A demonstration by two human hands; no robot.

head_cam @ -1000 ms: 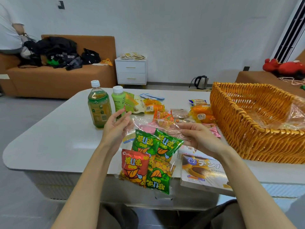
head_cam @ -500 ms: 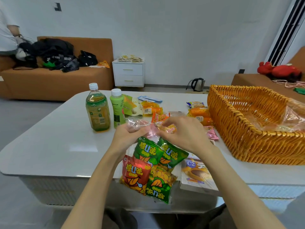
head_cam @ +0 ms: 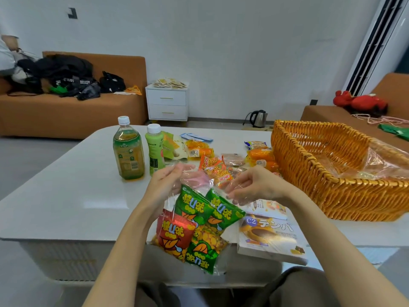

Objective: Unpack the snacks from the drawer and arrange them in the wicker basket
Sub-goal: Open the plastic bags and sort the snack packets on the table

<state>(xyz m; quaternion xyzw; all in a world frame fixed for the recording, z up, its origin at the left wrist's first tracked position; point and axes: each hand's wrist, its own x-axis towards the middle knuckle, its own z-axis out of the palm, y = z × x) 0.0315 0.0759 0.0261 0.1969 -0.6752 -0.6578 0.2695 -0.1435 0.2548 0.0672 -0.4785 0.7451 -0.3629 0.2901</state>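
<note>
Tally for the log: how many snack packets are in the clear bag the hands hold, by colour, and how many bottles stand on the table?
Green packets, in the clear bag: 3
Red packets, same bag: 1
Bottles, upright on the table: 2
Total: 6

Using the white two-drawer cabinet (head_cam: 167, 102) as my landmark, set against the plain white wall (head_cam: 221, 52). Left of it I see an orange-brown sofa (head_cam: 73, 114) piled with dark bags (head_cam: 64, 74). Right of it there's a kettle (head_cam: 258, 119) on the grey floor (head_cam: 26, 156), further right a second sofa (head_cam: 327, 116) with a red plush toy (head_cam: 363, 103), and in front a white table (head_cam: 77, 196) with soft glare.
</note>
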